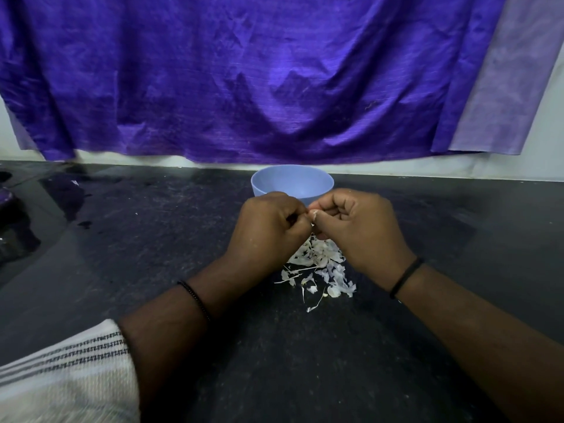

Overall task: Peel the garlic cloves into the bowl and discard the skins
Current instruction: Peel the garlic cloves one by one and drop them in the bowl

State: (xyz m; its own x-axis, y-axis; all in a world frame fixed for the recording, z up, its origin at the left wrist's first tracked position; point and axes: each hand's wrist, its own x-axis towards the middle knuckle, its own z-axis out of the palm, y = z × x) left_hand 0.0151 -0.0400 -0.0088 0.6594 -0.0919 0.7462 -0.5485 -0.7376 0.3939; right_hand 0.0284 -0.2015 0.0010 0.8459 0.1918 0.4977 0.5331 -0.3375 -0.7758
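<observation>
A small whitish garlic clove [313,214] is pinched between my two hands, just in front of the blue bowl [292,181]. My left hand [268,228] has its fingers curled around the clove's left side. My right hand [357,228] pinches the clove's right side with thumb and fingers curled. Most of the clove is hidden by my fingers. A pile of white garlic skins [319,268] lies on the dark counter [152,239] directly below my hands. The inside of the bowl is hidden from here.
A purple cloth [274,80] hangs over the wall behind the bowl. Dark objects [9,209] sit at the counter's far left edge, near a wet patch. A white striped cloth [67,380] covers the lower left corner.
</observation>
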